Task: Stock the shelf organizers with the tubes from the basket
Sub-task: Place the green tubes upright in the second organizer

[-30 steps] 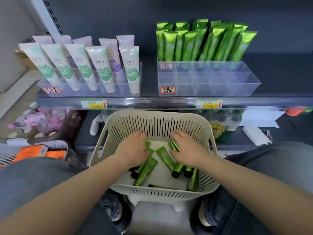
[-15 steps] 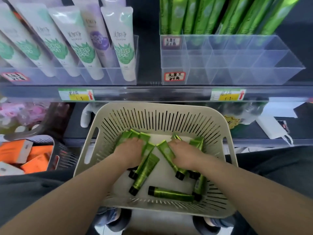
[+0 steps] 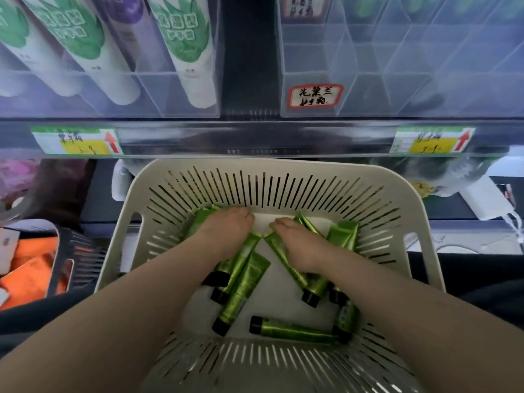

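A cream slotted basket (image 3: 272, 168) sits in front of me, below the shelf edge. Several green tubes with black caps lie in it; one (image 3: 243, 290) is in the middle and another (image 3: 295, 331) lies crosswise near the front. My left hand (image 3: 224, 234) is palm down on a bunch of tubes at the back left, fingers curled over them. Beside it, my right hand (image 3: 300, 245) covers and grips tubes at the back right. Above, the clear organizer (image 3: 397, 89) with a red-edged label (image 3: 314, 95) shows bare front compartments.
A second clear organizer (image 3: 158, 92) at the upper left holds white tubes (image 3: 184, 52) with green print. The shelf rail (image 3: 255, 137) with price tags runs just above the basket. A dark basket with orange boxes (image 3: 31, 268) stands at the left. A white object (image 3: 487, 199) lies at the right.
My head has moved closer and lower, so the basket and the organizer fronts fill the view. Both hands have stayed on the tubes, shifting slightly toward the basket's back wall.
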A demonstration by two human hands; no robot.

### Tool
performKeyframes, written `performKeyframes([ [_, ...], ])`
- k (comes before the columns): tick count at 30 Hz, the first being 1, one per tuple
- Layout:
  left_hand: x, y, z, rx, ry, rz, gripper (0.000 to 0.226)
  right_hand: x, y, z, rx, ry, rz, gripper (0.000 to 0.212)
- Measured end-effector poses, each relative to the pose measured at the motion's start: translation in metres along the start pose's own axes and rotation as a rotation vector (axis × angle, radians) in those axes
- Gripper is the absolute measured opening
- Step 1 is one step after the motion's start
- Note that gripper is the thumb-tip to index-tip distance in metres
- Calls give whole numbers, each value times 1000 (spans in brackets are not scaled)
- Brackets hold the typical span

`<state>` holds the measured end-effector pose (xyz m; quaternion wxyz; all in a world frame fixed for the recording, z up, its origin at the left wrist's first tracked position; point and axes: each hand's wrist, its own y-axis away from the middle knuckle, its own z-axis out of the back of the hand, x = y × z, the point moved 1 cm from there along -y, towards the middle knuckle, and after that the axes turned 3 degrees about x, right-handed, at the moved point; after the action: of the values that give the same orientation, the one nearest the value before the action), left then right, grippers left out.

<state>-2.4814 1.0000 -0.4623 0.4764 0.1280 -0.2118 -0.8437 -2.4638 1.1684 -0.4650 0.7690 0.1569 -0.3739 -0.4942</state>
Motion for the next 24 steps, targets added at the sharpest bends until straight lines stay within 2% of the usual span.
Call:
performKeyframes([
  [6, 1, -9, -5, 84, 113, 21, 65, -5, -13, -7, 55, 80, 20, 77],
  [10, 1, -11, -6, 119, 102, 34, 73, -4, -17, -7, 57, 105, 29, 75],
  [18, 7, -7, -4, 88, 189, 50, 51, 0, -16, -5, 32, 181, -8, 65],
  [24, 10, -3, 0, 114, 278, 75, 38, 0, -9, -2, 21, 206, -58, 35],
])
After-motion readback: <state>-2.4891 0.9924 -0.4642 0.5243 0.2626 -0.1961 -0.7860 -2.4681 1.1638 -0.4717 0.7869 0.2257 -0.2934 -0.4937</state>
